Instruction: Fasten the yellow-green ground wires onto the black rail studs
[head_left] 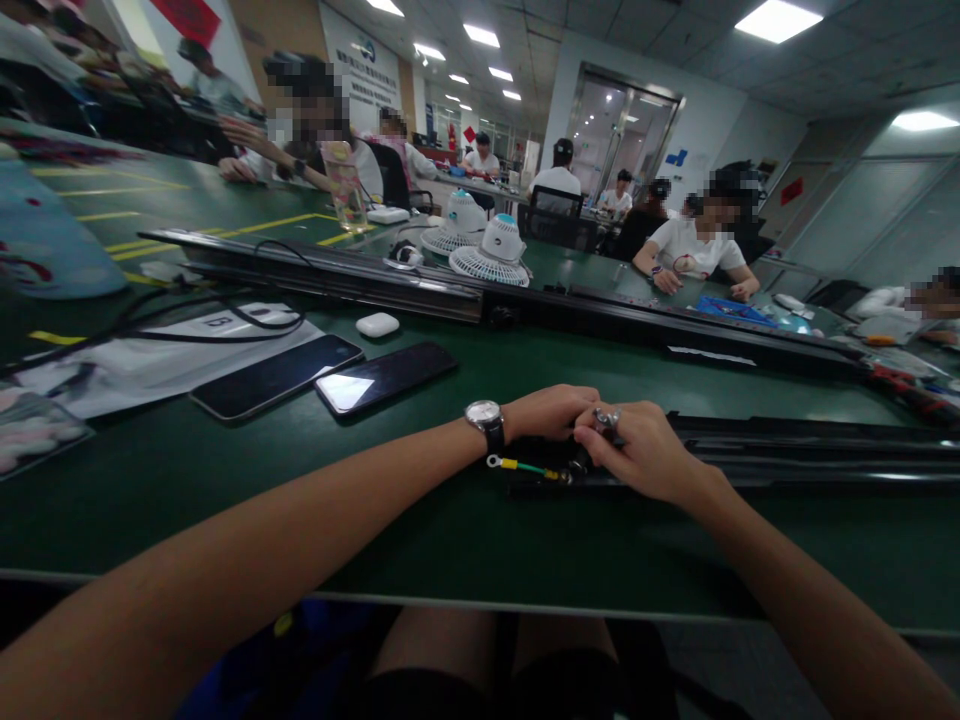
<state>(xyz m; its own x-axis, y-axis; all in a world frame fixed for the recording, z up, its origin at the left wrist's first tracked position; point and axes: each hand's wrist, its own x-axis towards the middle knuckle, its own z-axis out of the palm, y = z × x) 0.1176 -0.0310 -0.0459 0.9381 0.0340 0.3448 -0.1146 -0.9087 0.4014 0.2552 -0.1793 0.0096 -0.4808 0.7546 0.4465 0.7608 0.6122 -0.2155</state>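
Observation:
My right hand (645, 450) is closed around a small metal tool (606, 422) with a dark lower end, held over the end of a long black metal rail (795, 465). Its exact kind is hard to make out. Against it, my left hand (551, 412) is curled with the fingers bent, and what they grip is hidden. A black-strapped watch (486, 418) is on my left wrist. Below the hands, a short green wire (529, 468) with yellow sleeves and a ring terminal sticks out leftward from the rail's end.
Two phones (277, 378) and a white earbud case (377, 325) lie left of my hands, beside a plastic bag (165, 360). Another long black rail (360, 285) crosses the table behind, with two white fans (491, 255) beyond it. Co-workers sit across the table (420, 540).

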